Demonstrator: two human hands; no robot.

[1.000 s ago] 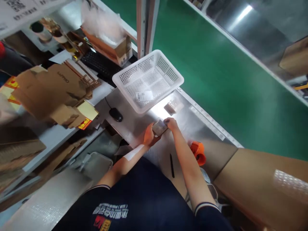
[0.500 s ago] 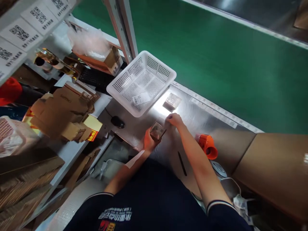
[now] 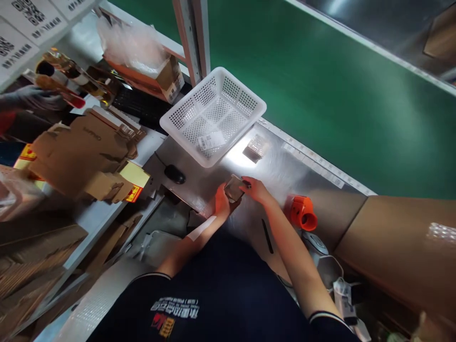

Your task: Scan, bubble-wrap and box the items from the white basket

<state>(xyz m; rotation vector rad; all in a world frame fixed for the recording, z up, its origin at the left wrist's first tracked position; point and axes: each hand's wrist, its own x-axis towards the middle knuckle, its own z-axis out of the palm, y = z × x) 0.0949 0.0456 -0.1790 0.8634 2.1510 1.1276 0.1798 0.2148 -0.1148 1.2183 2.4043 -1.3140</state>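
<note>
My left hand (image 3: 223, 203) is closed around a small box (image 3: 234, 189) that looks wrapped in clear film, held above the metal table. My right hand (image 3: 257, 191) has its fingers closed at the right edge of that box; a small dark spot shows by the fingertips, too blurred to name. Beyond my hands, a second small box (image 3: 255, 148) in shiny bubble wrap lies on the table. The white perforated basket (image 3: 170, 127) stands to its left, with a white label (image 3: 211, 140) inside. A thin black strip-like item (image 3: 267, 236) lies near my right forearm.
A black mouse (image 3: 175, 174) sits left of my hands. An orange tape dispenser-like object (image 3: 302, 213) and a large carton (image 3: 395, 237) stand on the right. Flattened cardboard (image 3: 85, 147) fills the left shelf. Another person's gloved hand (image 3: 33, 97) reaches in there. A green belt (image 3: 320, 95) runs beyond.
My right hand has come down and left, from apart to the box's edge. The co-worker's gloved hand has entered at left with a reddish-brown object. The view has shifted slightly.
</note>
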